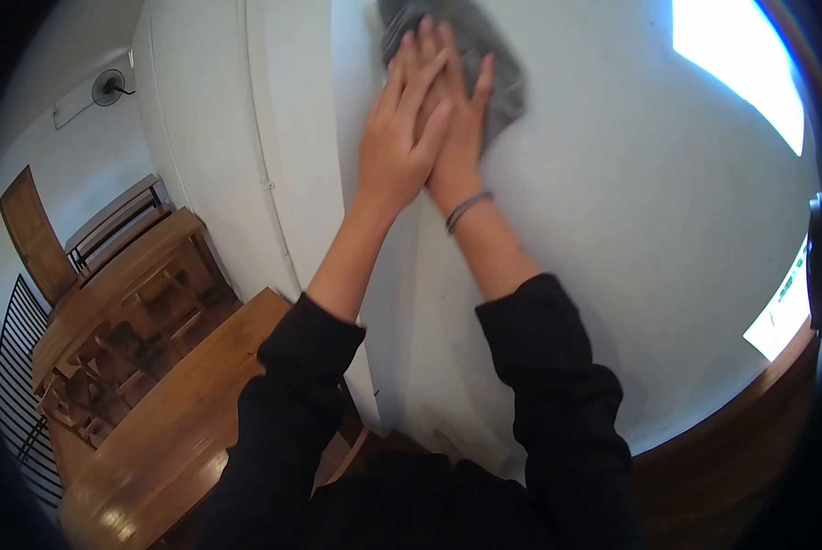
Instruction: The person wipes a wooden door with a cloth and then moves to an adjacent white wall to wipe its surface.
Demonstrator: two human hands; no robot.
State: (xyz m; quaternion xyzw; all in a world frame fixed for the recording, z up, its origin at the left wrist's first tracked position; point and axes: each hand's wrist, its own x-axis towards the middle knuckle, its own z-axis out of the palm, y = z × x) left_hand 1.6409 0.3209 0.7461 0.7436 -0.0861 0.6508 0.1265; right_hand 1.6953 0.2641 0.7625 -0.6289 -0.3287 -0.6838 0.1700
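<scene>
A grey cloth (507,92) lies against the white wall (612,183) near the top of the head view. My right hand (459,115), with a dark band (468,210) round the wrist, presses it flat there. Its fingers are stretched out over the cloth, and the little finger stands apart from the others. My left hand (394,147) overlaps the right one from the left side, its fingers extended and partly covering the right hand's fingers. Both arms reach up in black sleeves. The cloth's upper edge runs out of view, and part of it is hidden under the hands.
Wooden tables (182,412) and chairs (108,353) stand at the left, beside a black metal railing (16,357). Farther back are a wooden door (35,229) and a wall fan (108,87). A wall corner runs just left of my hands. Bright windows (741,55) are at the right.
</scene>
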